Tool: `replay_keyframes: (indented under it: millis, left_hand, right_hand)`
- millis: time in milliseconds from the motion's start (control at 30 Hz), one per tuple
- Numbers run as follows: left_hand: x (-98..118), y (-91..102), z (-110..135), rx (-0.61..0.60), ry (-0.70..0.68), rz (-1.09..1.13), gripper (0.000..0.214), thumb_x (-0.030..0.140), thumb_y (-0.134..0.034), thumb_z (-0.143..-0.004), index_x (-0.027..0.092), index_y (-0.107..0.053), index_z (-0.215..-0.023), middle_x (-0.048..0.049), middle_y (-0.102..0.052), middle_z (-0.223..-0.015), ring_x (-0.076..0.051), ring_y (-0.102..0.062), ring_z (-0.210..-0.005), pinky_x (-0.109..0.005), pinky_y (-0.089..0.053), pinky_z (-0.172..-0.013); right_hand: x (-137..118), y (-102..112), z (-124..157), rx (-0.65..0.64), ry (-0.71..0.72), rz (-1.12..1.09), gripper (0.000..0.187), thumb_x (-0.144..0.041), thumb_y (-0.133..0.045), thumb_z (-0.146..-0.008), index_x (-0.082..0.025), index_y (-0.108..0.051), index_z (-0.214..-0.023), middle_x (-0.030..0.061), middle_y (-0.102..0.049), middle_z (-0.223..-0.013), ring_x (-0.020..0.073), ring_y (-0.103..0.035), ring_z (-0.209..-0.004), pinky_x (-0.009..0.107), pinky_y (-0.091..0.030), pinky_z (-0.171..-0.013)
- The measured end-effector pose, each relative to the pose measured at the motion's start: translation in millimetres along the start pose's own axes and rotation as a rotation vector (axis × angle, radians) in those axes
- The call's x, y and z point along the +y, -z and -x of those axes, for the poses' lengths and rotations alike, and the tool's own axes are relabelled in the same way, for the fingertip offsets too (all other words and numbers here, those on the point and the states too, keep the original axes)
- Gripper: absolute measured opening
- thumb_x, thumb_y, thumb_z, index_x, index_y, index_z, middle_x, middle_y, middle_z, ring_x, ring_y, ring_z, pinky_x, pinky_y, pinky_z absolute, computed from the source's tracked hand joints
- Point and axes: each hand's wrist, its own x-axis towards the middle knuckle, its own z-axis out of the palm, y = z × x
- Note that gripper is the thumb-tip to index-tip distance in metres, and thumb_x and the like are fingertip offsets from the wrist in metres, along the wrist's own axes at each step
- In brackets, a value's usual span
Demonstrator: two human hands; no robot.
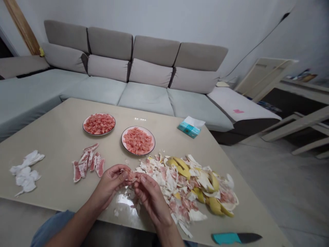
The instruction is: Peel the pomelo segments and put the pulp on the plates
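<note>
My left hand (110,183) and my right hand (150,199) meet above the table's near edge, pinching a piece of pink pomelo flesh (130,176) between their fingers. Just right of them lies a heap of yellow rind and white pith (187,188), touching my right hand. Two round plates of picked pink pulp, one (83,125) and another (137,154), stand beyond my hands. Left of my left hand lie pink segments in white membrane (87,163), with a pile of white membrane (25,173) further left.
A knife with a teal handle (226,238) lies at the table's near right edge. A tissue box (189,127) stands at the far edge of the beige table (51,144). Behind the table runs a long grey sofa (146,97).
</note>
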Motion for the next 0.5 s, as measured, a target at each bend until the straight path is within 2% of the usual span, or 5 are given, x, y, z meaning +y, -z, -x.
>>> replay_keyframes:
  millis: [100,233,300,400,500]
  left_hand:
    - [1.0,1.8,-0.4,0.043,0.017,0.094,0.023,0.023,-0.078,-0.072,0.012,-0.068,-0.089,-0.0017,-0.067,-0.077,-0.008,-0.064,-0.068,-0.018,-0.056,-0.067]
    - [1.7,4.0,-2.6,0.03,0.101,0.186,0.025,0.024,-0.077,-0.073,0.012,-0.067,-0.092,-0.0018,-0.065,-0.075,-0.007,-0.063,-0.063,-0.016,-0.056,-0.061]
    - [1.2,4.9,-4.2,0.007,0.143,0.21,0.026,0.024,-0.076,-0.074,0.012,-0.066,-0.095,-0.0021,-0.065,-0.075,-0.007,-0.062,-0.061,-0.015,-0.056,-0.058]
    - [-0.4,5.6,-6.0,-0.013,0.169,0.223,0.025,0.023,-0.074,-0.076,0.013,-0.065,-0.097,-0.0017,-0.063,-0.073,-0.007,-0.062,-0.06,-0.014,-0.055,-0.055]
    - [-1.3,5.2,-6.4,-0.012,0.171,0.215,0.022,0.022,-0.072,-0.078,0.012,-0.065,-0.097,-0.0017,-0.062,-0.072,-0.007,-0.061,-0.061,-0.014,-0.054,-0.056]
  right_hand:
    - [-1.1,1.6,-1.9,0.004,-0.017,-0.114,0.022,-0.028,-0.078,-0.072,-0.015,-0.071,-0.088,0.0009,-0.064,-0.079,0.0076,-0.058,-0.065,0.014,-0.051,-0.056]
    - [-1.7,8.2,-7.3,-0.076,-0.114,-0.294,0.015,-0.025,-0.077,-0.073,-0.017,-0.066,-0.081,-0.0041,-0.057,-0.072,0.0007,-0.042,-0.048,0.005,-0.033,-0.036]
    - [-1.5,11.4,-10.3,-0.109,-0.186,-0.371,0.017,-0.024,-0.078,-0.073,-0.015,-0.065,-0.08,-0.0054,-0.054,-0.067,-0.0012,-0.035,-0.043,0.004,-0.027,-0.033]
    - [-0.2,14.0,-11.8,-0.11,-0.243,-0.438,0.02,-0.023,-0.08,-0.07,-0.013,-0.065,-0.08,-0.0056,-0.054,-0.064,-0.0021,-0.035,-0.041,0.003,-0.029,-0.033]
    - [1.5,12.3,-9.0,-0.085,-0.252,-0.414,0.025,-0.024,-0.083,-0.066,-0.014,-0.066,-0.08,-0.006,-0.053,-0.063,-0.0023,-0.034,-0.042,0.003,-0.03,-0.035]
